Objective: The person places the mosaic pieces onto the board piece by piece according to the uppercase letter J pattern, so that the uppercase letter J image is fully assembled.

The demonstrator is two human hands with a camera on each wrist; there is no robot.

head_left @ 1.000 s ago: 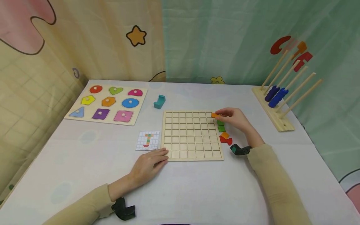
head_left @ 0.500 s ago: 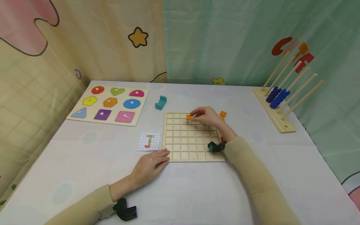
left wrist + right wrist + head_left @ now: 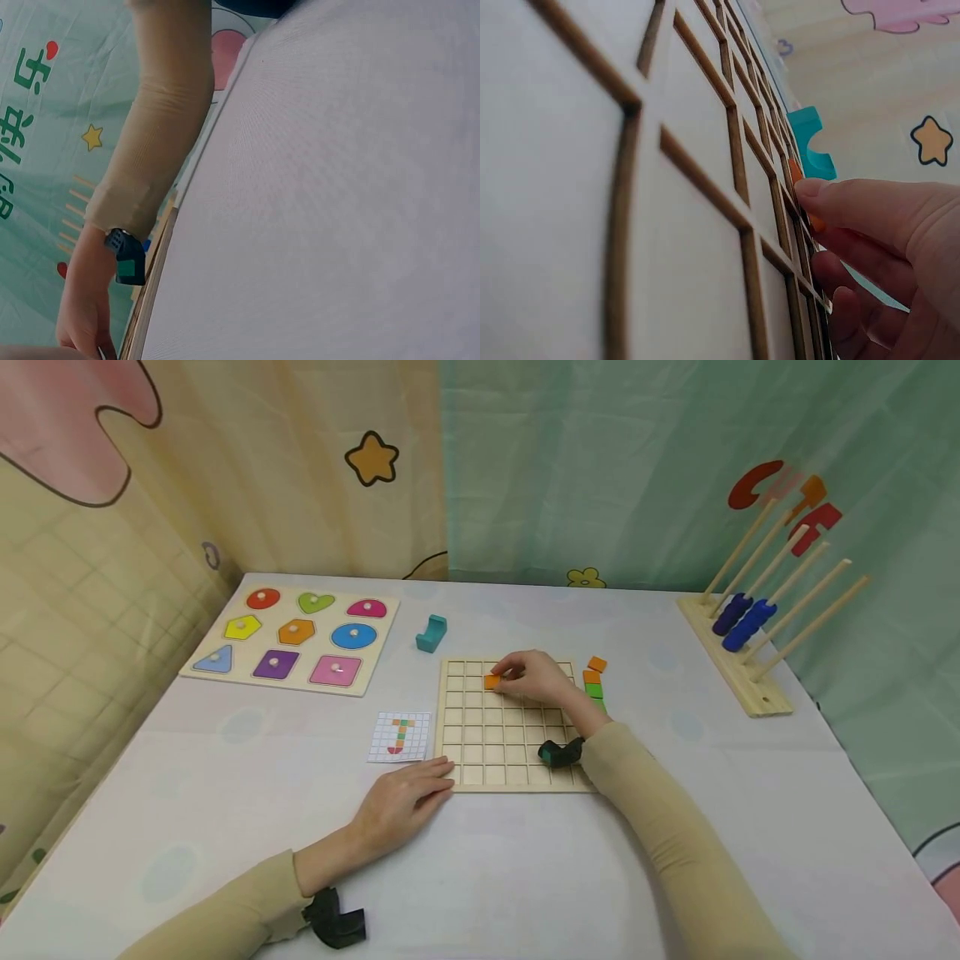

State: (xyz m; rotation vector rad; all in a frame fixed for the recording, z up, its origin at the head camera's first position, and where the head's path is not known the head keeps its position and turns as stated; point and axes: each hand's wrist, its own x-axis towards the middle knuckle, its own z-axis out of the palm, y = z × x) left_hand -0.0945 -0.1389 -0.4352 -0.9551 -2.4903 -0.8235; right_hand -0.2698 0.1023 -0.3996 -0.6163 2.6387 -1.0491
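My right hand [image 3: 536, 678] pinches a small square orange tile [image 3: 491, 682] between thumb and fingers, over the upper part of a wooden grid board [image 3: 495, 752]. The tile is at about the second row from the far edge; in the right wrist view the orange tile [image 3: 817, 223] is partly covered by the fingers. My left hand [image 3: 401, 804] lies with its fingers extended, their tips on the board's near left corner. Beside the board's left edge is a paper card [image 3: 378, 750] printed with a coloured J on a grid.
Loose orange tiles [image 3: 597, 664] and green tiles [image 3: 593, 691] lie along the board's right side, partly behind the right arm. A teal curved block [image 3: 431, 633] sits beyond the board. A shape puzzle [image 3: 360, 677] is at far left, a peg stand [image 3: 765, 703] at far right.
My right hand has carried the orange tile leftward from the board's right edge, then slightly further left and nearer. My left hand has stayed at the corner.
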